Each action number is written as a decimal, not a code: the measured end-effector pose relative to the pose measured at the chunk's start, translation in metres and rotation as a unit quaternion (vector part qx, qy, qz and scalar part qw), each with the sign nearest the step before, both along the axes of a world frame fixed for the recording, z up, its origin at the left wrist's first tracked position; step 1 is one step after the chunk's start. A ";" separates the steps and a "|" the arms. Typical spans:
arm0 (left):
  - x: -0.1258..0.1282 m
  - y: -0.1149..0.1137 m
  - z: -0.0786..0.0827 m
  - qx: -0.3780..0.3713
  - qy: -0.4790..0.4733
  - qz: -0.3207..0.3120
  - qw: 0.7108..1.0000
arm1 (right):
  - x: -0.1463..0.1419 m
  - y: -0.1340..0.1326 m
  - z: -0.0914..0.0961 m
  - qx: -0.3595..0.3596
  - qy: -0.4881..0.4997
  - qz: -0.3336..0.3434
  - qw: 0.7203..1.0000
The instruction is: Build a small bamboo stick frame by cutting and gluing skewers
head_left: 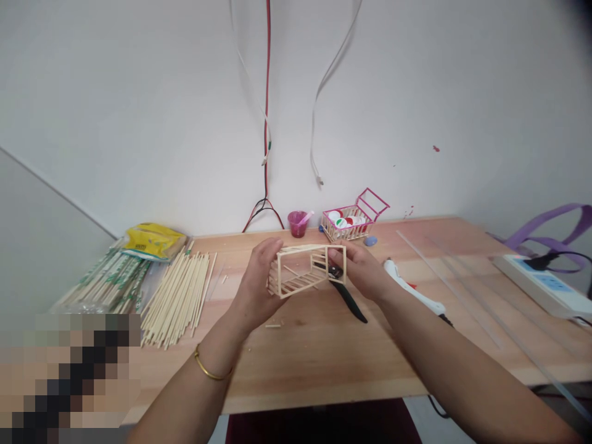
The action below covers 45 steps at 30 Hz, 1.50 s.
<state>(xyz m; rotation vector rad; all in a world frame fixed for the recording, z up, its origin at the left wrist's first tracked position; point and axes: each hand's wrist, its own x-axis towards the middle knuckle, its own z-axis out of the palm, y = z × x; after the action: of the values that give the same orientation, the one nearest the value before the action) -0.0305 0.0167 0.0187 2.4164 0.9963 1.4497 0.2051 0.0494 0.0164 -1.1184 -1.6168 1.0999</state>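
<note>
Between my two hands is a small basket frame (313,246) built of pale wooden sticks, held up over the table with its open side toward me. My left hand (257,285) wraps round its slatted left end, the thumb side up. At the right end, my right hand (364,266) grips the frame near its corner post, with some fingers hidden behind the sticks. Below and behind the frame lies a black-handled tool (350,302), partly covered by it; its kind is not clear. A short stick offcut (273,325) rests on the wood close to my left hand.
Loose wooden sticks (179,299) lie at left, beside green-printed wrapped bundles (107,277) and a yellow packet (152,242). Behind stand a pink cup (297,224) and a pink-trimmed miniature cart (348,225) with bottle caps. Right are a white glue gun (411,291), clear rods (451,290) and a power strip (548,285).
</note>
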 end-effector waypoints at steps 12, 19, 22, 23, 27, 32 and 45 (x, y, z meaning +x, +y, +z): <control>-0.001 0.002 0.001 -0.233 -0.311 -0.049 0.920 | -0.003 0.006 -0.010 0.027 0.061 -0.005 0.998; -0.004 0.011 0.008 -0.296 -0.515 -0.083 0.800 | -0.012 0.003 -0.017 0.169 -0.305 0.034 0.936; -0.004 0.012 0.009 -0.341 -0.547 -0.106 0.757 | -0.023 -0.003 -0.022 0.169 -0.442 0.077 0.878; -0.005 0.012 0.008 -0.357 -0.558 -0.111 0.741 | -0.027 -0.005 -0.023 0.166 -0.473 0.086 0.861; -0.008 0.015 0.006 -0.401 -0.600 -0.116 0.682 | -0.037 -0.011 -0.021 0.165 -0.524 0.101 0.829; -0.013 0.017 0.010 -0.380 -0.625 -0.099 0.675 | -0.036 -0.007 -0.019 0.149 -0.548 0.043 0.822; -0.013 0.017 0.011 -0.377 -0.634 -0.107 0.667 | -0.068 -0.036 -0.025 0.222 -0.524 0.154 0.808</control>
<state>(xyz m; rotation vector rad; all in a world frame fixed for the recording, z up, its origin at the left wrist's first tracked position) -0.0439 0.0333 0.0296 0.5479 0.6196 1.6114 0.1375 0.0138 -0.0089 -1.2200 -2.8058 0.1350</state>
